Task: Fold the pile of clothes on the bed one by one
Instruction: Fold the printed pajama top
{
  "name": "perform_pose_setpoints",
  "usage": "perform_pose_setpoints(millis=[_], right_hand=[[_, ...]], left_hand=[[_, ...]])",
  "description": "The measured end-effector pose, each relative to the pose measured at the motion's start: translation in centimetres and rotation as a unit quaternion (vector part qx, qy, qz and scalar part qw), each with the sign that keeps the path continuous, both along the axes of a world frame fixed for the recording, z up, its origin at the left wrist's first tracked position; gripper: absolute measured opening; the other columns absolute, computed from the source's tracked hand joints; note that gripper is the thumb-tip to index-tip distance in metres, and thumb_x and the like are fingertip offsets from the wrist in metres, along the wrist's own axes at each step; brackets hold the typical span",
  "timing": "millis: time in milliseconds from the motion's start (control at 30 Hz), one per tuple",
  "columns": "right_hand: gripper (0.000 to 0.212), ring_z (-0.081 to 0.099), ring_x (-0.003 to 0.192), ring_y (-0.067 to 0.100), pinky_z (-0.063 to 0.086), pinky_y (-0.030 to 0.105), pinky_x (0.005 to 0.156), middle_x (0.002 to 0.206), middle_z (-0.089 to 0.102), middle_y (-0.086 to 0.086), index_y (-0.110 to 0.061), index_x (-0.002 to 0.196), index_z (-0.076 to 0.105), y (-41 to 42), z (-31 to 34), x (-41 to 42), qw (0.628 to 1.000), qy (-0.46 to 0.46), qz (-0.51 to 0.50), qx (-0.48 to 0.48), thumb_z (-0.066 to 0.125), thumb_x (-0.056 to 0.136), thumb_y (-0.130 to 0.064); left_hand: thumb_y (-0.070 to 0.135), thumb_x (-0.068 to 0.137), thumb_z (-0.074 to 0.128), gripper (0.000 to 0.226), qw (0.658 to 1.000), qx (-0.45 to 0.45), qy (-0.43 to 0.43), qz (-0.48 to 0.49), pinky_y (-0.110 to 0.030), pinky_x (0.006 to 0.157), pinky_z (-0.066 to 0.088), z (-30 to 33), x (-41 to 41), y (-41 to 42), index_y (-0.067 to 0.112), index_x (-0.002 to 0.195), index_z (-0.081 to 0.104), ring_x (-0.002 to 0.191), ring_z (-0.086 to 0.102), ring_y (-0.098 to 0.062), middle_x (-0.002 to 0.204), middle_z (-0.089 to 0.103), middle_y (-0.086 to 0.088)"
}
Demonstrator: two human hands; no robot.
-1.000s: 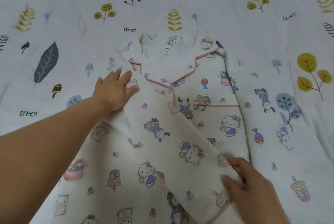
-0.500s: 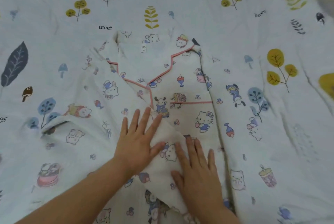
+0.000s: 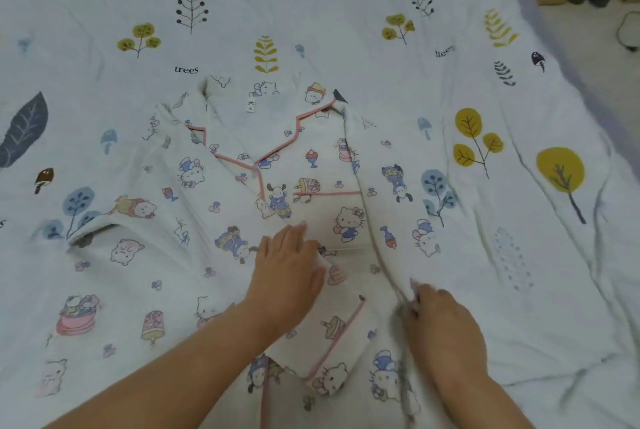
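Head view only. Pajama top (image 3: 277, 158) lies front-up near the middle of the bed (image 3: 346, 13), collar toward the far side, pink piping showing at lapel and pocket; spread flat most likely so its sides can be turned in evenly. 1 sleeve (image 3: 325, 335) is folded across the front, cuff near the bottom of the view. Left hand (image 3: 289, 267) rests palm-down on that folded sleeve, fingers (image 3: 294, 231) straight and close together, tips pointing toward the collar, forearm entering from lower left; reads as pinning the fold so it does not spring back. Right hand (image 3: 440, 321) sits at the top's right side edge (image 3: 381, 255), knuckles up, fingers curled under and apparently pinching the fabric; the tips are blurred, so the exact grip is unclear. Judgement: the right side gets folded inward next. No other clothes of the pile show in this view.
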State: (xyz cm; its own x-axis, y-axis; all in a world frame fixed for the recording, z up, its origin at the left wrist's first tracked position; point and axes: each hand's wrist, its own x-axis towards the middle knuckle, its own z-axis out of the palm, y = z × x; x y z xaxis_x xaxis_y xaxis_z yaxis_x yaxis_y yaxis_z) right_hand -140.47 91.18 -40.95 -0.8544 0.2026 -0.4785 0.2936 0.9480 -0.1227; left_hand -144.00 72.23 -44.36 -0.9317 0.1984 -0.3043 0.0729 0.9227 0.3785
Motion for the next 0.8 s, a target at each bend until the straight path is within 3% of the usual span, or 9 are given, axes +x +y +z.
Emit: perform_pose_setpoints(millis=[33, 100, 200, 333, 433, 533, 600, 700, 800], right_hand=[[0.008, 0.049, 0.076, 0.016, 0.033, 0.027, 0.061, 0.091, 0.057, -0.002, -0.023, 0.094, 0.044, 0.4, 0.8, -0.1, 0.999, 0.017, -0.028, -0.025, 0.039, 0.095, -0.029], [0.022, 0.040, 0.058, 0.012, 0.027, 0.027, 0.050, 0.068, 0.048, -0.004, -0.020, 0.074, 0.035, 0.9, 2.8, -0.5, 0.996, 0.045, -0.062, -0.048, 0.040, 0.095, -0.023], [0.022, 0.044, 0.057, 0.014, 0.027, 0.025, 0.048, 0.063, 0.049, 0.001, -0.019, 0.069, 0.037, 0.0, 7.4, -1.3, 0.987, 0.097, -0.076, -0.101, 0.043, 0.090, -0.018], [0.013, 0.050, 0.062, 0.008, 0.039, 0.022, 0.054, 0.067, 0.053, -0.007, -0.025, 0.075, 0.043, -4.3, 12.7, -1.4, 0.973, 0.126, 0.016, -0.194, 0.046, 0.087, -0.027], [0.007, 0.054, 0.074, 0.004, 0.044, 0.016, 0.063, 0.080, 0.057, -0.009, -0.026, 0.095, 0.049, -8.1, 13.5, -1.0, 0.951, 0.105, 0.041, -0.287, 0.047, 0.089, -0.031], [0.026, 0.054, 0.074, 0.002, 0.044, 0.014, 0.063, 0.086, 0.058, -0.007, -0.029, 0.113, 0.047, -11.2, 11.1, -0.1, 0.925, 0.042, 0.047, -0.375, 0.048, 0.088, -0.032], [0.038, 0.056, 0.093, 0.008, 0.050, 0.027, 0.084, 0.100, 0.056, -0.010, -0.033, 0.126, 0.042, -12.4, 9.4, 0.7, 0.912, -0.012, 0.058, -0.405, 0.047, 0.089, -0.031], [0.035, 0.050, 0.104, 0.006, 0.043, 0.024, 0.093, 0.107, 0.048, -0.016, -0.034, 0.128, 0.043, -12.2, 7.1, 1.6, 0.924, -0.036, 0.068, -0.373, 0.046, 0.093, -0.031], [0.037, 0.048, 0.106, 0.009, 0.041, 0.025, 0.091, 0.122, 0.045, -0.010, -0.030, 0.130, 0.039, -11.2, 4.4, 2.1, 0.951, -0.028, 0.046, -0.304, 0.045, 0.093, -0.032]], left_hand=[[0.032, 0.096, 0.039, 0.039, 1.000, 0.022, -0.001, 0.010, -0.035, 0.113, 0.015, 0.3, 0.3, 0.6, 0.020, 0.133, 0.045, 0.137, 0.025, -0.018, 0.148, 0.031, -0.002], [0.032, 0.097, 0.039, 0.034, 0.992, 0.101, -0.050, 0.051, -0.025, 0.103, 0.027, 1.9, 0.6, 1.7, 0.020, 0.127, 0.051, 0.122, 0.040, -0.014, 0.137, 0.043, 0.001], [0.034, 0.098, 0.037, 0.031, 0.940, 0.261, -0.164, 0.145, -0.027, 0.090, 0.042, 5.5, 0.4, 2.7, 0.017, 0.108, 0.060, 0.101, 0.057, -0.016, 0.111, 0.062, 0.001], [0.058, 0.090, 0.033, 0.051, 0.745, 0.511, -0.350, 0.246, -0.034, 0.078, 0.052, 10.2, 0.1, 1.4, 0.018, 0.105, 0.062, 0.086, 0.064, -0.020, 0.093, 0.068, 0.001], [0.044, 0.074, 0.059, 0.035, 0.682, 0.587, -0.368, 0.237, -0.030, 0.067, 0.054, 11.7, 0.9, -1.4, 0.016, 0.090, 0.072, 0.070, 0.065, -0.017, 0.082, 0.068, -0.004], [0.025, 0.070, 0.062, 0.020, 0.673, 0.550, -0.350, 0.351, -0.028, 0.069, 0.055, 10.4, 1.5, -4.7, 0.010, 0.069, 0.076, 0.067, 0.068, -0.019, 0.077, 0.071, -0.010], [0.021, 0.084, 0.054, 0.028, 0.698, 0.471, -0.352, 0.410, -0.030, 0.069, 0.055, 8.3, 2.1, -7.2, 0.003, 0.079, 0.076, 0.071, 0.068, -0.024, 0.084, 0.072, -0.014], [0.038, 0.093, 0.050, 0.039, 0.762, 0.339, -0.341, 0.434, -0.022, 0.063, 0.050, 5.5, 3.6, -10.2, 0.005, 0.105, 0.065, 0.068, 0.067, -0.016, 0.081, 0.073, -0.004], [0.067, 0.077, 0.054, 0.058, 0.833, 0.215, -0.299, 0.414, -0.026, 0.065, 0.048, 3.9, 5.2, -10.9, 0.015, 0.103, 0.055, 0.074, 0.061, -0.011, 0.085, 0.065, 0.003]])
